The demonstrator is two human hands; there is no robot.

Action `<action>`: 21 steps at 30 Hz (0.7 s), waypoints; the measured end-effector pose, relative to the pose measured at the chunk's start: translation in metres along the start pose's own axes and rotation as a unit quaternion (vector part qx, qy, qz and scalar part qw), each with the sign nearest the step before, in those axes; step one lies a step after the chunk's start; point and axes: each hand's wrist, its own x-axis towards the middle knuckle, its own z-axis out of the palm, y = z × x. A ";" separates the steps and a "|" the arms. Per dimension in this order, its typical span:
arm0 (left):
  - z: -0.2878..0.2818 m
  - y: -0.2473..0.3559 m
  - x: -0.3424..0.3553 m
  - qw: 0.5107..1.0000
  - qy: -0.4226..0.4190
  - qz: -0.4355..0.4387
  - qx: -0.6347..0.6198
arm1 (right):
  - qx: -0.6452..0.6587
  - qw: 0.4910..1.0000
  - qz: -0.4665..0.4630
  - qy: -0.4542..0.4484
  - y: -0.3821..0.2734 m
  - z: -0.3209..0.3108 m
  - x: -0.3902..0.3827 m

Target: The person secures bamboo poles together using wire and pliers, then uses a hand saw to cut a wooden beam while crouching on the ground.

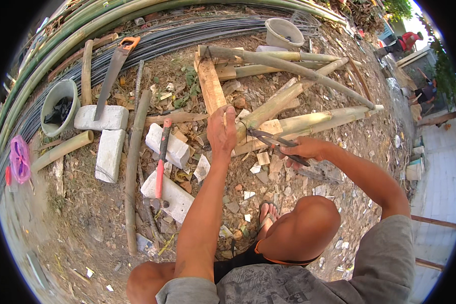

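Observation:
My left hand (222, 133) is closed around the near end of a pale wooden board (211, 86) that slants away from me. In my right hand (306, 149) is a pair of dark pincers (264, 136), gripped by the handles. Their jaws touch or nearly touch the end of a bamboo pole (271, 107), where a dark wire tie seems to go round it beside the board. Whether the jaws bite on the wire is too small to tell. More bamboo poles (309, 120) join the board in a triangular frame lying on the ground.
A hammer with a red handle (163, 152) rests on white blocks (169, 197) to the left. Beyond lie a handsaw (111, 73), a bucket (61, 107), steel rods (187, 36) and long bamboo (86, 20). Another bucket (283, 33) stands at the back. Two people are at far right.

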 end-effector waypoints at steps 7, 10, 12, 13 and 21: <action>-0.004 -0.008 0.004 1.000 -0.005 0.017 -0.003 | -0.506 0.820 -0.139 0.228 -0.029 0.037 -0.023; -0.008 -0.005 0.007 0.996 -0.032 -0.021 -0.076 | -0.385 0.897 -0.129 0.176 -0.046 0.035 -0.041; -0.012 0.001 0.010 0.993 -0.022 -0.030 -0.113 | -0.341 0.921 -0.107 0.154 -0.054 0.032 -0.049; -0.015 0.004 0.011 0.987 -0.010 -0.041 -0.155 | -0.302 0.941 -0.082 0.131 -0.053 0.029 -0.050; -0.050 -0.006 0.032 0.978 0.092 -0.119 -0.148 | -0.690 0.531 -0.299 0.391 -0.014 0.011 -0.016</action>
